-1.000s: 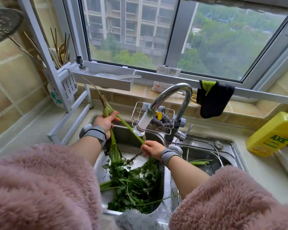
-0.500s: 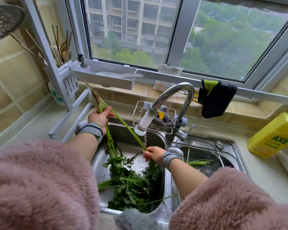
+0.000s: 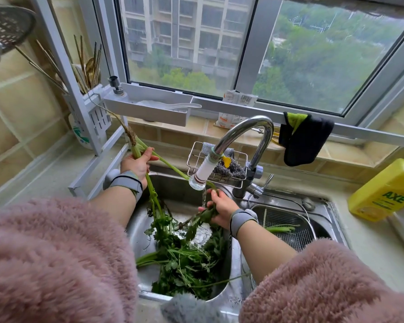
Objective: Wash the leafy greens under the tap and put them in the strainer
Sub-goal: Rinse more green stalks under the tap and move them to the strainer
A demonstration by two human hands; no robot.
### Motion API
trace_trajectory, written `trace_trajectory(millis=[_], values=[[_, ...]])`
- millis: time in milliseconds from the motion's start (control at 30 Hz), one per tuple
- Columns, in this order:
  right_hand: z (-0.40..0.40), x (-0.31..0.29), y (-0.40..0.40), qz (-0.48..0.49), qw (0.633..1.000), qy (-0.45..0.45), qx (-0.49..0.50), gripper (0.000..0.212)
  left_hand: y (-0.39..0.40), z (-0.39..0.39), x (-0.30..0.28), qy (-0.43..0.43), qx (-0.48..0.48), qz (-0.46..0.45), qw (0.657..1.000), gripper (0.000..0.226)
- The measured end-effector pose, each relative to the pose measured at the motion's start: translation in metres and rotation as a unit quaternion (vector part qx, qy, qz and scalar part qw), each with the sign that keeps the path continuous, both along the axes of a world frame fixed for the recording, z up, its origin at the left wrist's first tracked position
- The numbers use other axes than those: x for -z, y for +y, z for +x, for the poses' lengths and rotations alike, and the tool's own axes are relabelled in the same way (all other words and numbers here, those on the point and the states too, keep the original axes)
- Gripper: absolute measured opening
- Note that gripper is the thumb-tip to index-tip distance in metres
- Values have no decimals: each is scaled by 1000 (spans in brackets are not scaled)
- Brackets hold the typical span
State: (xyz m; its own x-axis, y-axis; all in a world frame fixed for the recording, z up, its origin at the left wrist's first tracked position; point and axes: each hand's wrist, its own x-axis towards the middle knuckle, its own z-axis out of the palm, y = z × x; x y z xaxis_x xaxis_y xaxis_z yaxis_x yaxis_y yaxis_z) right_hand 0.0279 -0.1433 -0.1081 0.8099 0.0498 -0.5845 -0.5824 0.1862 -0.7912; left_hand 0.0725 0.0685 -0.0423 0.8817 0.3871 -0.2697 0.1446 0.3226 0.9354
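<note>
My left hand [image 3: 138,163] grips the root end of a bunch of leafy greens [image 3: 153,194] above the left sink basin [image 3: 138,224]. One long stalk [image 3: 173,167] stretches from it to my right hand [image 3: 219,206], which holds the leafy end under the running tap [image 3: 243,136]. Water falls from the white nozzle [image 3: 202,174] onto the leaves. More loose greens [image 3: 187,264] lie in the basin. The metal strainer [image 3: 296,236] sits in the right basin with a few green stalks [image 3: 279,228] in it.
A wire sponge rack [image 3: 196,157] hangs behind the tap. A yellow detergent bottle [image 3: 383,192] stands at the right on the counter. A dark cloth [image 3: 303,138] hangs on the window rail. A white dish rack with chopsticks [image 3: 89,106] stands at the left.
My left hand has lifted the root end up and left. My right hand has slid down the stalk to the leaves, now right under the water stream.
</note>
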Motion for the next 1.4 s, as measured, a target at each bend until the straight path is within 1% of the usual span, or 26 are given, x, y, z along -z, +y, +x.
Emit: trace_trajectory(millis=[33,100,133,233,333,400,467,500,567,600,667,733,800,833,900,1000,1100,1200,1267,1400], values=[[2,-3,2,34,999,4,19,10,-2,-2,0,1,2,0,1000,17],[6,-11,7,79,996,1,41,29,-5,-5,1,1,5,-4,1000,18],[6,-15,9,96,994,-6,48,33,-5,-6,2,-1,4,-7,1000,18],[11,-17,19,96,993,-1,66,23,-5,-9,6,6,1,-2,1000,18],[14,-21,26,116,987,33,105,31,-7,-10,9,3,-7,-13,1000,23],[14,-22,27,132,985,60,94,29,-9,-11,9,2,-9,-16,1000,25],[12,-24,27,140,984,74,84,17,-9,-12,9,4,-9,-18,1000,25],[10,-25,28,140,984,68,82,7,-9,-13,8,7,-8,-17,1000,25],[7,-25,28,128,988,43,72,17,-9,-13,8,10,-8,-13,1000,26],[9,-23,27,122,989,33,76,19,-10,-13,7,11,-7,-10,1000,26],[7,-25,27,75,995,23,65,22,-10,-14,7,13,-5,-7,1000,26],[9,-21,29,29,998,14,59,13,-8,-14,8,11,-3,-3,1000,26],[9,-20,29,19,996,16,88,21,-7,-14,10,13,-2,3,1000,25],[11,-18,28,31,994,18,107,24,-7,-15,10,14,0,4,1000,24],[14,-15,26,72,988,39,131,21,-8,-16,10,16,7,9,1000,23],[14,-17,27,110,984,57,127,29,-10,-17,10,34,28,23,999,23],[6,-26,33,156,976,96,119,16,-14,-19,12,65,32,39,997,22],[2,-31,42,224,957,124,137,30,-22,-24,15,63,63,50,995,26],[4,-29,47,252,946,133,151,31,-27,-27,17,69,85,58,992,26],[3,-35,52,257,944,160,128,39,-32,-31,18,76,125,68,987,20]])
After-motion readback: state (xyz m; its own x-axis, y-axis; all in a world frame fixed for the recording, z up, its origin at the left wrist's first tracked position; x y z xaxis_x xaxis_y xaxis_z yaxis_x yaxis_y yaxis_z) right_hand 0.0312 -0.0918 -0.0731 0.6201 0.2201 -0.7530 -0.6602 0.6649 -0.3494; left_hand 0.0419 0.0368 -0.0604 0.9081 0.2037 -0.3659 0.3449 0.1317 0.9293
